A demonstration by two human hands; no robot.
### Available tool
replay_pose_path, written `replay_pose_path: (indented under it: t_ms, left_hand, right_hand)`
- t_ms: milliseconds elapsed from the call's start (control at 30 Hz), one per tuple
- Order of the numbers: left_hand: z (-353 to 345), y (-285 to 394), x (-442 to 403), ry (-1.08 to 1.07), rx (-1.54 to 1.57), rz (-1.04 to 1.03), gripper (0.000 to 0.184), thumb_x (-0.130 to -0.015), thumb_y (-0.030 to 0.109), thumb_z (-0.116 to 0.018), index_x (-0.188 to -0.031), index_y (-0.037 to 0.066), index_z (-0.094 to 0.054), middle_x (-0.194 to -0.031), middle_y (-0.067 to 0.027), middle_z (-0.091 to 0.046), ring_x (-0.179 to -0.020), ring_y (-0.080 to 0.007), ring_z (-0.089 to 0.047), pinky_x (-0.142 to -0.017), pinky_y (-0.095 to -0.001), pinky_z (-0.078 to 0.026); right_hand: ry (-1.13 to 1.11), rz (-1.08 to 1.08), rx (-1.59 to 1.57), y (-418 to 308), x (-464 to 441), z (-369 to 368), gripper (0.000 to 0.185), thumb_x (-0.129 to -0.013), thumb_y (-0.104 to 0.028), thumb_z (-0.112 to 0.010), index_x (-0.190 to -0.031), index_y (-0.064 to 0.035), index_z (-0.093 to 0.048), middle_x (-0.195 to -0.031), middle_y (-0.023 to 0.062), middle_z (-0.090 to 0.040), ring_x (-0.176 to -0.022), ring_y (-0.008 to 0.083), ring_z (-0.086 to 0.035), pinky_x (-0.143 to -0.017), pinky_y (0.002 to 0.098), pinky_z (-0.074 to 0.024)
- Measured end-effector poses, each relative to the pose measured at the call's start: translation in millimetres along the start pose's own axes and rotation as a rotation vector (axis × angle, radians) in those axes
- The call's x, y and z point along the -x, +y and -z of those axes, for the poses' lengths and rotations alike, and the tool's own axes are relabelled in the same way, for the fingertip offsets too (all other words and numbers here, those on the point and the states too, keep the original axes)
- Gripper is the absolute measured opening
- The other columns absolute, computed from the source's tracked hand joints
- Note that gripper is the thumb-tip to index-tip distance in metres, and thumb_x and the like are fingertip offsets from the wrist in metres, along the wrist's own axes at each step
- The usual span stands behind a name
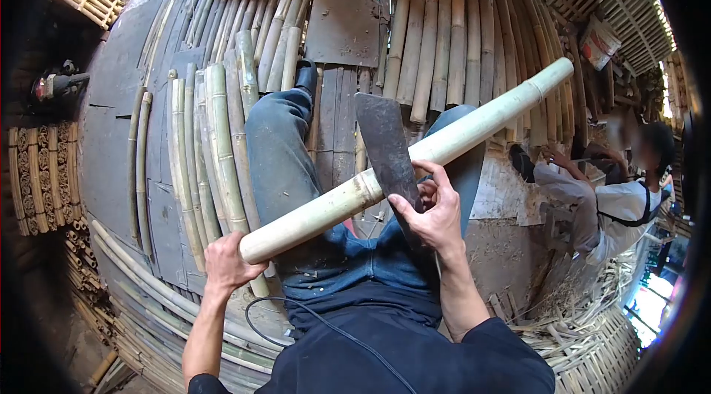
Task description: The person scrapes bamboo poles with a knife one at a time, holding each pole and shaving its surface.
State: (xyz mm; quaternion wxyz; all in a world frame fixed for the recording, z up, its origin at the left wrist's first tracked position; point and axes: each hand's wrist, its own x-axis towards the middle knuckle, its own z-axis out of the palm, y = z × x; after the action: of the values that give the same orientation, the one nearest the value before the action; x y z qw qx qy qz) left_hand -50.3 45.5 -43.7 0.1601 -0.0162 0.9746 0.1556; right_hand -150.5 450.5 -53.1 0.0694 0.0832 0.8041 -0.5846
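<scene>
A pale green bamboo pole (311, 222) lies slantwise across my lap, its far end raised to the upper right. My left hand (228, 264) is closed around its near end. A broad dark cleaver-like blade (384, 138) crosses over the pole near a node, its wide squared end pointing away from me. My right hand (435, 210) grips the lower part of this blade between thumb and fingers, close to the pole. Its lower end passes below the hand, and I cannot make out a handle.
Bamboo poles (218, 138) lie left of my legs, and bamboo slats (433, 31) cover the floor ahead. A square board (343, 26) lies between them. A seated person (615, 201) is at right, near bamboo shavings (578, 316). Bundled bamboo pieces (44, 175) stand far left.
</scene>
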Motion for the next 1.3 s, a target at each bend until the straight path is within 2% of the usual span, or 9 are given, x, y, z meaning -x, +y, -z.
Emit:
replay_pose_path:
  t_ms: [267,333,400,433,600,1033,1100,1200,1300]
  left_hand:
    - [21,26,-21,-0.027,0.078,0.005,0.060,-0.066,0.044,-0.096,-0.106,0.003,-0.078,-0.089,-0.0204,-0.078,-0.086,-0.0389,-0.078,-0.081,-0.0485,-0.062]
    - [28,26,-20,-0.020,0.045,0.007,0.059,-0.068,0.045,-0.095,-0.107,0.003,-0.078,-0.087,-0.0194,-0.077,-0.085,-0.0391,-0.077,-0.081,-0.0490,-0.062]
    - [32,23,-18,-0.074,0.015,0.010,0.063,-0.066,0.043,-0.096,-0.109,0.000,-0.079,-0.092,-0.0234,-0.078,-0.085,-0.0402,-0.078,-0.080,-0.0465,-0.063]
    - [31,18,-16,-0.072,0.014,0.017,0.063,-0.066,0.043,-0.096,-0.109,0.000,-0.079,-0.092,-0.0234,-0.078,-0.085,-0.0402,-0.078,-0.080,-0.0465,-0.063]
    - [17,-13,-19,-0.024,0.145,-0.089,0.063,-0.066,0.041,-0.097,-0.109,-0.001,-0.079,-0.095,-0.0208,-0.080,-0.086,-0.0376,-0.080,-0.081,-0.0442,-0.064]
    - [14,-9,-36,-0.060,0.106,-0.202,0.067,-0.063,0.040,-0.095,-0.113,0.002,-0.076,-0.100,-0.0200,-0.078,-0.091,-0.0392,-0.078,-0.084,-0.0460,-0.062]
    - [18,-4,-33,-0.024,0.085,-0.206,0.065,-0.062,0.039,-0.096,-0.113,0.002,-0.076,-0.098,-0.0197,-0.078,-0.089,-0.0390,-0.077,-0.083,-0.0460,-0.062]
    - [16,3,-15,0.227,-0.044,-0.146,0.059,-0.062,0.039,-0.097,-0.109,0.008,-0.076,-0.095,-0.0157,-0.076,-0.086,-0.0369,-0.075,-0.076,-0.0470,-0.061]
    - [1,-16,2,0.218,-0.122,0.023,0.042,-0.069,0.032,-0.091,-0.094,0.007,-0.069,-0.085,-0.0138,-0.070,-0.078,-0.0355,-0.072,-0.070,-0.0471,-0.058]
  right_hand:
    - [-0.028,0.018,0.177,18,-20,1,0.064,-0.090,-0.008,-0.086,-0.147,0.0010,-0.059,-0.081,-0.0007,-0.066,-0.070,0.0058,-0.060,-0.062,0.0241,-0.0474]
    - [-0.069,-0.057,0.119,35,-21,1,0.071,-0.090,-0.010,-0.087,-0.152,0.0049,-0.057,-0.094,0.0050,-0.073,-0.081,0.0097,-0.068,-0.073,0.0265,-0.0547]
    - [-0.112,0.189,0.122,58,-22,1,0.080,-0.090,-0.012,-0.089,-0.157,0.0087,-0.051,-0.115,0.0130,-0.076,-0.102,0.0145,-0.072,-0.093,0.0302,-0.0574]
    - [-0.182,0.050,0.060,39,-20,4,0.084,-0.090,-0.012,-0.089,-0.159,0.0109,-0.047,-0.132,0.0178,-0.074,-0.119,0.0177,-0.070,-0.108,0.0330,-0.0535]
    - [-0.174,0.045,-0.128,30,-10,0,0.082,-0.091,-0.010,-0.089,-0.159,0.0089,-0.048,-0.123,0.0139,-0.075,-0.110,0.0164,-0.071,-0.100,0.0311,-0.0557]
    - [-0.069,0.040,-0.123,9,-2,-2,0.073,-0.096,-0.001,-0.079,-0.163,-0.0036,-0.052,-0.136,0.0158,-0.076,-0.117,0.0179,-0.072,-0.102,0.0302,-0.0563]
    - [-0.149,-0.059,-0.186,13,-2,0,0.073,-0.100,0.000,-0.076,-0.167,-0.0062,-0.047,-0.118,0.0094,-0.077,-0.092,0.0131,-0.073,-0.082,0.0283,-0.0624]
    - [-0.103,-0.110,-0.233,7,-6,4,0.074,-0.099,0.000,-0.077,-0.167,-0.0077,-0.048,-0.130,0.0121,-0.077,-0.108,0.0137,-0.072,-0.095,0.0276,-0.0577]
    - [0.012,-0.140,-0.168,-1,-18,23,0.082,-0.101,-0.003,-0.076,-0.172,-0.0100,-0.036,-0.116,0.0093,-0.079,-0.085,0.0098,-0.072,-0.075,0.0254,-0.0617]
